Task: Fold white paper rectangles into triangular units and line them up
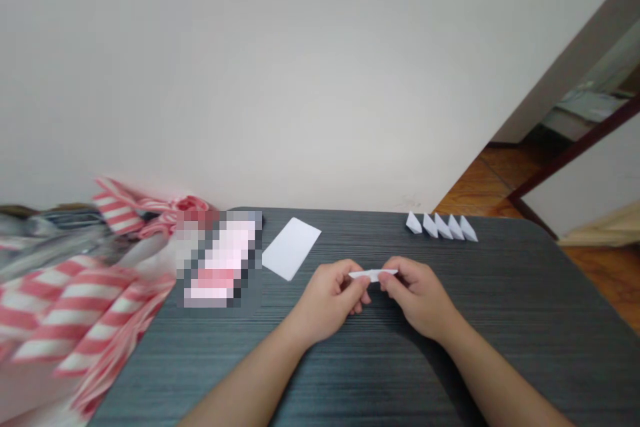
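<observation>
Paper strip (374, 275), white and folded, is pinched between the left hand (323, 300) and the right hand (421, 297), thumbs near its middle, over the desk (360, 237), to the right of a white sheet (291, 249) and nearer than the folded pieces (443, 227) at far right. It should prove very light, firmer along its layered folds yet easily creased or crushed, so gentle thumb-and-finger pressure on those layers suits it best.

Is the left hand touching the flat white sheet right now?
No, the left hand pinches the folded paper, and the flat white sheet lies apart from that hand.
</observation>
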Demonstrator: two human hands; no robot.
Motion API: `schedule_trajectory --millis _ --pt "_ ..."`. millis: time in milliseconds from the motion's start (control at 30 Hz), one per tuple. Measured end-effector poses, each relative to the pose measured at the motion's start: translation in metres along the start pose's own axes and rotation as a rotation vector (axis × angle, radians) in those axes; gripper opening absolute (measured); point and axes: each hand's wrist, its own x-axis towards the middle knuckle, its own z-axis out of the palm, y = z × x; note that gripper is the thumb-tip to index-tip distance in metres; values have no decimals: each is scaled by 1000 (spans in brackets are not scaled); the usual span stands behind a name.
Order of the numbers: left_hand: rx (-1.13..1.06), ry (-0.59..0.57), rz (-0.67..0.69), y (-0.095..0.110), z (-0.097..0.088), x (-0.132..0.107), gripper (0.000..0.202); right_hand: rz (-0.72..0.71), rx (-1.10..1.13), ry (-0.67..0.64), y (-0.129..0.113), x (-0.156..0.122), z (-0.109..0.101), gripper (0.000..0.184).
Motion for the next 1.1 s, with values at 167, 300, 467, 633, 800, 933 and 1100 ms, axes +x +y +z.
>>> schedule_trajectory --millis 167,300,467,633,800,933,1100 --pt "-44 10 32 -3 0 1 20 12 5 22 3 -1 0 20" --pt "-92 50 62 -8 0 3 22 32 21 56 5 -1 1 19" --pt "-76 84 46 -13 -1 4 27 40 41 65 8 -1 2 14" --pt "-41 67 43 -8 -1 2 27 19 71 39 9 0 2 9" --pt "30 18 74 -2 -1 0 25 -46 42 -35 5 1 2 12" --pt "38 5 81 0 -1 0 23 -58 36 -43 3 2 1 18" --pt "6 5 81 -3 -1 0 22 -53 33 -42 1 2 -1 18"
